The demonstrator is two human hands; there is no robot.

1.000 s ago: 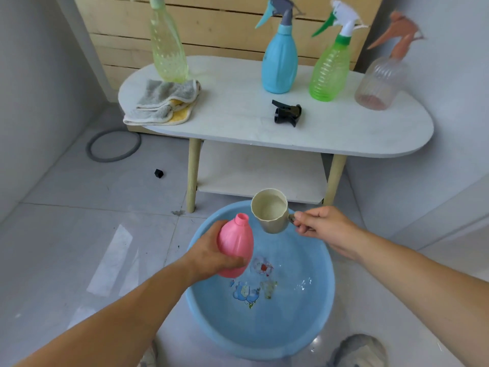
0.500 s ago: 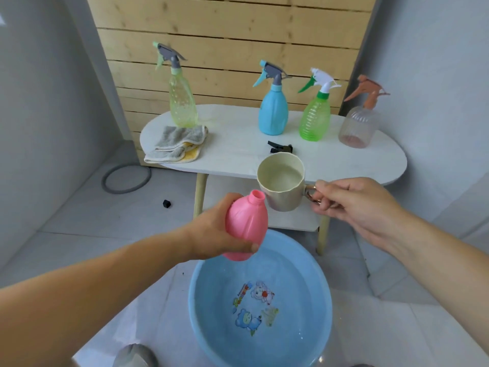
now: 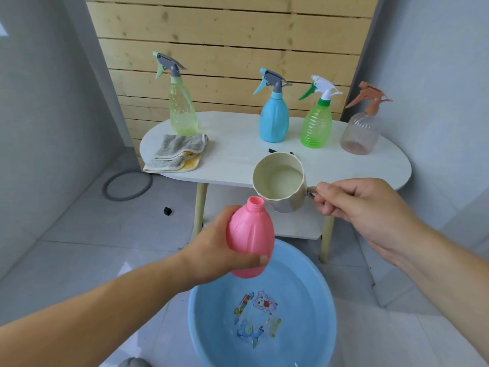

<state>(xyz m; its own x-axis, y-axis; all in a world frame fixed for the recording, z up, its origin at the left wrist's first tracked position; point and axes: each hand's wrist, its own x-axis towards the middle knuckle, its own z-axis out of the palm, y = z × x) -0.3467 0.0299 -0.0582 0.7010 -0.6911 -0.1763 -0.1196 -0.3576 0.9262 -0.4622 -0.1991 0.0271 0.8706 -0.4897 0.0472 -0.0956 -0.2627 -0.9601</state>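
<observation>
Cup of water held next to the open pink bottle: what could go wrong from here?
1. The cup is far wider than the narrow mouth of the pink bottle, so water may run down onto the left hand.
2. That mouth seems to sit past the basin; spills could hit the floor.
3. The right hand pinches only the small handle; the cup might wobble.

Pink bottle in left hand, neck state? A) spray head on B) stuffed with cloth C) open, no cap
C: the pink bottle shows a bare open neck, gripped by the left hand; the right hand holds the cup beside it.
</observation>
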